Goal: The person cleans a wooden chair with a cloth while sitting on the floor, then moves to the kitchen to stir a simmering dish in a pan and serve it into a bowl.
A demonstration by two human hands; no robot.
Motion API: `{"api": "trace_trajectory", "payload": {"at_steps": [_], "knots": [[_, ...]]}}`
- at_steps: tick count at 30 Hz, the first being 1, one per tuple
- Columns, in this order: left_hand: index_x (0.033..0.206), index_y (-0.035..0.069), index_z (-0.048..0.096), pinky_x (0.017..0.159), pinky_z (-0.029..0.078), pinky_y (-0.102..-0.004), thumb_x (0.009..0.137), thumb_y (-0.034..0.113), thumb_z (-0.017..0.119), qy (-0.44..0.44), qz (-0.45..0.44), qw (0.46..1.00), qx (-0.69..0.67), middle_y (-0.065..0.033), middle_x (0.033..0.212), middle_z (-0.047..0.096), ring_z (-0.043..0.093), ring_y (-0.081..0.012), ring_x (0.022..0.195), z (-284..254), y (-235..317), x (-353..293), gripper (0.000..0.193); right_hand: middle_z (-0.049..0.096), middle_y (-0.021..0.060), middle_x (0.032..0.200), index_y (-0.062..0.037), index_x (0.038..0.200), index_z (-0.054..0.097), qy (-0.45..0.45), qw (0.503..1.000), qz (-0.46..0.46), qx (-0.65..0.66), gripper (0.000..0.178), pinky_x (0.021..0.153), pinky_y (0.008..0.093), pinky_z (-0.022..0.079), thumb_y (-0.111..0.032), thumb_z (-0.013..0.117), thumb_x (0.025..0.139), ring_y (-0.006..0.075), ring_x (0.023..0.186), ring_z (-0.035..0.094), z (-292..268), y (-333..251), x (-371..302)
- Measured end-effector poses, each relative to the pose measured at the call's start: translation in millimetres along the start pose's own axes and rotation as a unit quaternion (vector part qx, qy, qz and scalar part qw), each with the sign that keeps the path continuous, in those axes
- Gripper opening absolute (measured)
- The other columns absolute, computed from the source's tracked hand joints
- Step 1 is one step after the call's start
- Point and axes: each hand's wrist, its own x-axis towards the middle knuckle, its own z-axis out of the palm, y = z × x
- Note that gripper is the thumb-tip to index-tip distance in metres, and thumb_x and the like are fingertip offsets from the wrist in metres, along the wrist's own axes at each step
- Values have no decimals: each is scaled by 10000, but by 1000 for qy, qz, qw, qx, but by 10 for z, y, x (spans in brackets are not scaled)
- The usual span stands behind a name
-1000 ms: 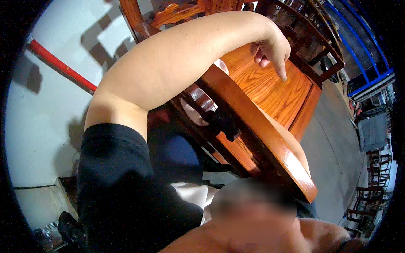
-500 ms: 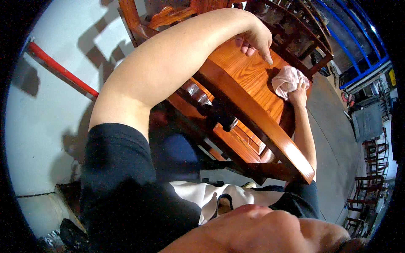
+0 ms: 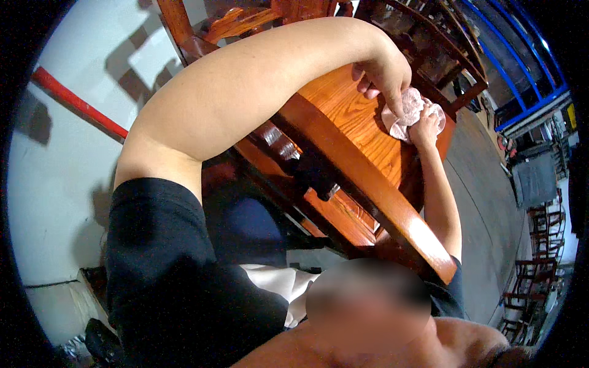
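A crumpled pale pink cloth (image 3: 399, 127) lies on the glossy reddish-brown wooden seat (image 3: 343, 101) of a chair, near its right side. My right hand (image 3: 423, 129) is closed on the cloth's right part. From the upper left, my left arm arches over the chair; my left hand (image 3: 391, 70) hangs beside the cloth with one finger pointing down onto it and the others loosely bent, apart. Whether that fingertip presses the cloth I cannot tell. The chair's curved top rail (image 3: 368, 178) runs diagonally between my body and the seat.
More dark wooden furniture (image 3: 423, 37) stands right behind the seat. A white wall with a red bar (image 3: 80, 101) is at left. Blue metal frames (image 3: 521, 55) stand at the far right, with a row of wooden chairs (image 3: 534, 257) below them beyond the grey floor (image 3: 478, 202).
My left hand has moved right and down, its finger now over the cloth. My right hand has shifted slightly left with the cloth, which is bunched differently.
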Motion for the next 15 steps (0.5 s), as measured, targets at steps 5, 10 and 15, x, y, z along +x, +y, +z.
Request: {"api": "trace_trajectory", "payload": {"at_steps": [5, 10, 15], "knots": [[932, 31, 583, 514, 446, -271, 762, 505, 654, -11, 50, 997, -55, -71, 693, 585, 550, -148, 570, -119, -96, 109, 508, 453, 277, 1228, -94, 1347, 317, 36, 996, -65, -54, 702, 979, 451, 341, -355, 597, 759, 407, 1160, 429, 307, -401, 843], [955, 31, 576, 506, 445, -265, 760, 511, 655, -16, 26, 998, -53, -64, 698, 589, 550, -142, 572, -110, -211, 149, 524, 453, 240, 1241, -77, 1290, 393, -71, 942, -321, 68, 597, 981, 423, 351, -278, 568, 756, 395, 1172, 422, -138, -1896, 376], [990, 48, 575, 541, 446, -266, 749, 564, 638, -9, -31, 997, -67, -74, 750, 602, 570, -146, 638, -81, -260, 75, 574, 472, 220, 1209, -61, 1232, 453, -70, 765, -561, 309, 505, 960, 401, 382, -176, 540, 748, 370, 1169, 431, 217, -2555, -500]]}}
